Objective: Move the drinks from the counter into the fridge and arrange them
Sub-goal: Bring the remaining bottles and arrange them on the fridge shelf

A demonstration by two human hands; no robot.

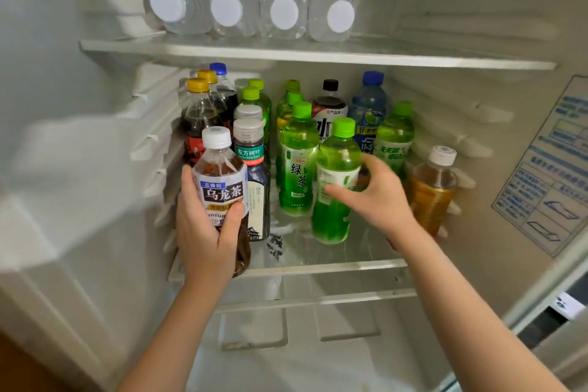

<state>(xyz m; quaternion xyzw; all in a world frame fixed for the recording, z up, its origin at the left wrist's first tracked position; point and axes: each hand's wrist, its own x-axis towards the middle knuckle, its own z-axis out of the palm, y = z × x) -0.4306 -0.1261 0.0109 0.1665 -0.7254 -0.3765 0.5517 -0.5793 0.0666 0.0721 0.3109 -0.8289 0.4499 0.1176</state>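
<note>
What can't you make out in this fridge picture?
Head view only.
Blurred: wall sticker, print unreadable.
Partly covered by the right hand: green bottle label.
Mostly hidden behind the tea bottle in the left hand: cola bottles, their labels.
Outside the frame: the counter.

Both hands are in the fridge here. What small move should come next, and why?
Probably the right hand should stand the leaning green tea bottle upright beside its row, since the hand's fingers curl round it and it tilts on the glass shelf. That would leave bare shelf front for the oolong tea bottle that the left hand grips at the shelf's edge.
</note>
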